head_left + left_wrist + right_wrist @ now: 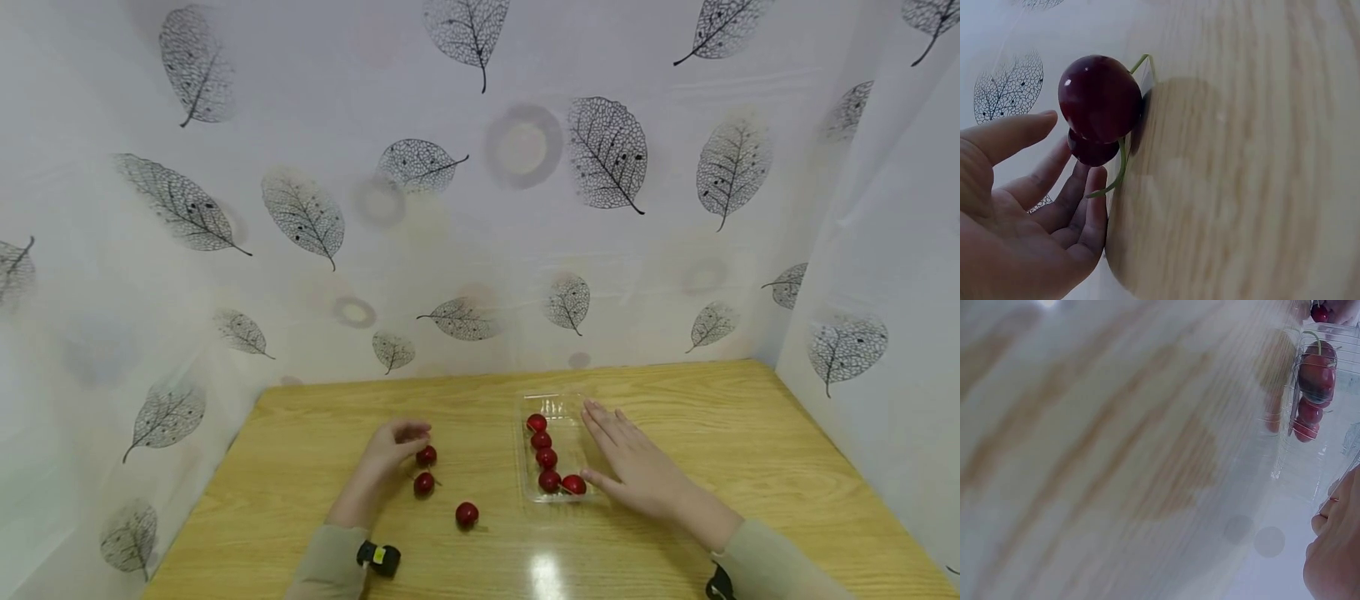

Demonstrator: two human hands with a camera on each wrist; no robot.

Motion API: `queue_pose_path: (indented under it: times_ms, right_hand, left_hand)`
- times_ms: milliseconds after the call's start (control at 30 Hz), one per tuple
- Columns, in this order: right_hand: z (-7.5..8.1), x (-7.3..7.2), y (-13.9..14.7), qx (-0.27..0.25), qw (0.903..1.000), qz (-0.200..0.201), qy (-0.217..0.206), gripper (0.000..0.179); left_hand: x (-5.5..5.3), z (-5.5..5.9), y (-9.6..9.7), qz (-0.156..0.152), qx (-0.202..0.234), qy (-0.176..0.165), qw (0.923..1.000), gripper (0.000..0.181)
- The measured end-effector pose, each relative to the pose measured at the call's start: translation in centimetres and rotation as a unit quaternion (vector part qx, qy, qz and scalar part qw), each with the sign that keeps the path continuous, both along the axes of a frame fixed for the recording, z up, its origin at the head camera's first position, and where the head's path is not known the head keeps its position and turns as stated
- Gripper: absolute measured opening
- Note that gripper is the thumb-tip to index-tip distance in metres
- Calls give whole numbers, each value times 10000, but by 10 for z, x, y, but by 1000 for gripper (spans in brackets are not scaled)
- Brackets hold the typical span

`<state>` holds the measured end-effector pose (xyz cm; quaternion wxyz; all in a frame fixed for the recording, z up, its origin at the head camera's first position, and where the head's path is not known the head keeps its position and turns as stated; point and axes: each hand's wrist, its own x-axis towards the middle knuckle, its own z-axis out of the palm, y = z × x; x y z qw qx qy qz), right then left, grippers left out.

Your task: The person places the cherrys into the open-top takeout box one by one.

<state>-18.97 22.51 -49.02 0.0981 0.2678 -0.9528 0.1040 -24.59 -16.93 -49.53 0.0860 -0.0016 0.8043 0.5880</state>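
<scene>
My left hand (393,451) is at a dark red cherry (426,455) on the table, fingers bent around its far side. In the left wrist view the thumb stands apart from that far cherry (1092,153), which is partly hidden behind a nearer, stemmed cherry (1100,99). A third cherry (467,515) lies closer to me. The clear plastic box (573,433) holds several cherries (546,458) in an L along its left and near sides. My right hand (641,473) rests along the box's right side, fingers extended.
A wood-grain table (480,567) lies under everything. Leaf-printed white sheeting (480,250) rises at its back and both sides. A black wrist strap device (381,558) sits on the left sleeve.
</scene>
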Motion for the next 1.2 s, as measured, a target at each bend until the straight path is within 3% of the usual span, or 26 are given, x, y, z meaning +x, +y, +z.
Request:
queue_pose_path:
  times_ms: [100, 200, 400, 533, 700, 1000, 1200]
  right_hand:
    - [-1, -1, 0, 9, 10000, 40, 84, 81]
    - [-1, -2, 0, 16, 9999, 65, 125, 81]
    - [0, -1, -1, 19, 10000, 57, 52, 83]
    - [-1, 0, -1, -15, 10000, 76, 40, 83]
    - [-2, -1, 0, 4, 10000, 84, 32, 82]
    - [-2, -1, 0, -2, 10000, 35, -36, 84]
    - [-1, -1, -1, -7, 10000, 50, 2, 84]
  left_hand:
    - [0, -2, -3, -96, 326, -208, 9992, 29]
    - [1, -2, -6, -293, 327, -301, 9986, 32]
    - [3, 0, -9, -657, -233, -150, 9975, 36]
    - [6, 0, -9, -696, -380, -222, 9966, 38]
    - [7, 0, -9, -776, -581, -15, 9953, 37]
    - [4, -5, -8, -700, -775, -112, 9945, 32]
    - [3, -6, -6, -527, -440, -348, 9970, 28]
